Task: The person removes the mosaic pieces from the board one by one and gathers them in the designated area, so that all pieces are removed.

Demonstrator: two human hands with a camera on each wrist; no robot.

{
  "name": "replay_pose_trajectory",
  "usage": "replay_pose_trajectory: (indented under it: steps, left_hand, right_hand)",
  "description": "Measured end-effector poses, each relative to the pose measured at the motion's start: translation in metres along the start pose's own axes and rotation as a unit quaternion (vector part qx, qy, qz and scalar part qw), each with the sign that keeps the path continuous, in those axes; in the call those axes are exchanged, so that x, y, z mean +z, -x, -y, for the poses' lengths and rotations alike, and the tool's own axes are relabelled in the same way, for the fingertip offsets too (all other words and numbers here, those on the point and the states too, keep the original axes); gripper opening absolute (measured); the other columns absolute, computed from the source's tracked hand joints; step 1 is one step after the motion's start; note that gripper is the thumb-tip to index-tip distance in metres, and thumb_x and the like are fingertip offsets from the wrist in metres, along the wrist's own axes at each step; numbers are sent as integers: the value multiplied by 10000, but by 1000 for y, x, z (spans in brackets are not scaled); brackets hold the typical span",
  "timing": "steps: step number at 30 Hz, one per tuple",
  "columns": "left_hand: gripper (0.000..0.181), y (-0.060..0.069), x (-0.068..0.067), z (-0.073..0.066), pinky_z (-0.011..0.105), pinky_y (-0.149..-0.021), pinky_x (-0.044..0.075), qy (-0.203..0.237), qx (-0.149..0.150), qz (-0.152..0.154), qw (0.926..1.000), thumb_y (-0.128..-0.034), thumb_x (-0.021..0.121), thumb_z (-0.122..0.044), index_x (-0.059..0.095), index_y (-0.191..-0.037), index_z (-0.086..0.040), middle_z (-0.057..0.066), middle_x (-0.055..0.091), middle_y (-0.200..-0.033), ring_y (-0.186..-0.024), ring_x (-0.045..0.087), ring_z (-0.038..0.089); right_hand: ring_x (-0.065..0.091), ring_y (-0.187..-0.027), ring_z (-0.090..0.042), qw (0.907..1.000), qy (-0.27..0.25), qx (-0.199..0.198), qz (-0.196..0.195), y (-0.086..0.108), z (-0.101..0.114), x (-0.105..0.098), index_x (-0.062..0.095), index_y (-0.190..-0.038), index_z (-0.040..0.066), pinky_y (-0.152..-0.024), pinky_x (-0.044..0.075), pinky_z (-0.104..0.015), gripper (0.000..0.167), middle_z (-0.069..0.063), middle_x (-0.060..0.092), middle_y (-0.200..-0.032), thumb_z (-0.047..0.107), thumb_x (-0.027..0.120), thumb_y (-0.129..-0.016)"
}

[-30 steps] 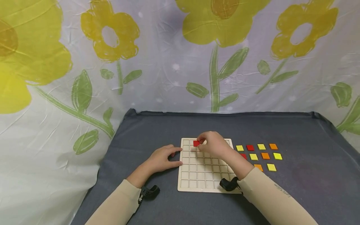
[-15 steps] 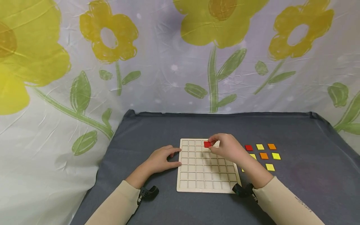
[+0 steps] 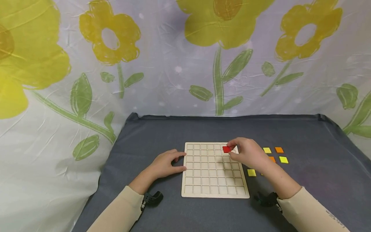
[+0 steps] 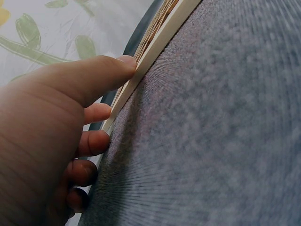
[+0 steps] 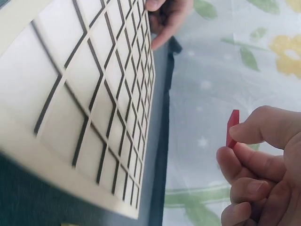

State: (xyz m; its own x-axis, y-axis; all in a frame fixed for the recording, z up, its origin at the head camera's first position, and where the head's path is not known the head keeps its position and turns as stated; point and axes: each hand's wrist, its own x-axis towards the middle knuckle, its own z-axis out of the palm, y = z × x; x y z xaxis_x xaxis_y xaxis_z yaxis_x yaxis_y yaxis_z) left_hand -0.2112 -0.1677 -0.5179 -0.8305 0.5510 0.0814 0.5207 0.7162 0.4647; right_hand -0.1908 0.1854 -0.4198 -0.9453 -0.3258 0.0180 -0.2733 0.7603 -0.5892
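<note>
A red square tile point(image 3: 226, 149) is pinched between the thumb and index finger of my right hand point(image 3: 247, 154). It hangs above the far right part of a pale wooden grid board point(image 3: 214, 195). In the right wrist view the red tile point(image 5: 232, 129) is seen almost edge-on, apart from the board. The board's cells that show hold no tiles. My left hand point(image 3: 166, 165) rests at the board's left edge, with thumb and index finger spread along it. In the left wrist view the left thumb point(image 4: 106, 75) touches the board's rim.
Right of the board lie loose tiles on the dark cloth point(image 3: 214, 216): yellow point(image 3: 267, 150), orange point(image 3: 279, 149), bright yellow point(image 3: 283, 159) and another yellow tile point(image 3: 251, 172). My right arm covers some. A flower-printed curtain point(image 3: 165, 77) hangs behind.
My right hand has carried the red tile rightward across the far rows, from near the board's left columns to its right side. My left hand has stayed at the left edge.
</note>
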Motion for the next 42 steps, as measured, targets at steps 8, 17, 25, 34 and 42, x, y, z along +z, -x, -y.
replay_pose_trajectory:
  steps: [8,17,25,34,42]
  left_hand:
    - [613,0,0,1,301,-629,328,-22,11,4,10000,-928,721,-545,630,-1423,-194,-68,468,-860,-673,370,92]
    - [620,0,1,1,302,-632,320,-31,-2,15,10000,-927,722,-547,628,-1426,-191,-72,461,-860,-679,368,93]
    - [611,0,-1,-2,299,-634,321,-9,8,1,10000,-925,734,-525,632,-1421,-182,-62,468,-857,-680,371,94]
    - [612,0,0,0,297,-629,314,-44,52,-30,10000,-926,729,-532,633,-1419,-181,-67,458,-856,-679,363,92]
    - [611,0,0,0,297,-630,318,-44,32,-4,10000,-928,732,-524,631,-1420,-177,-65,461,-858,-679,363,92]
  right_hand:
    - [458,-557,-184,9997,199,130,-78,15,-14,-14,723,-1184,36,-527,418,-335,297,-69,695,-1016,98,749,-894]
    - [439,-581,-171,9991,346,215,-118,40,-39,-26,723,-1162,40,-545,383,-317,287,-31,667,-975,115,760,-888]
    - [407,-557,-150,9968,703,353,-128,62,-64,-36,730,-1128,37,-525,351,-308,273,-11,659,-882,104,756,-864]
    - [459,-596,-175,9954,649,701,106,82,-92,-48,716,-1148,0,-534,391,-313,311,-52,705,-1001,109,773,-862]
    - [445,-589,-188,9908,751,1076,327,95,-117,-56,704,-1158,-14,-540,372,-340,340,-54,700,-987,140,778,-864]
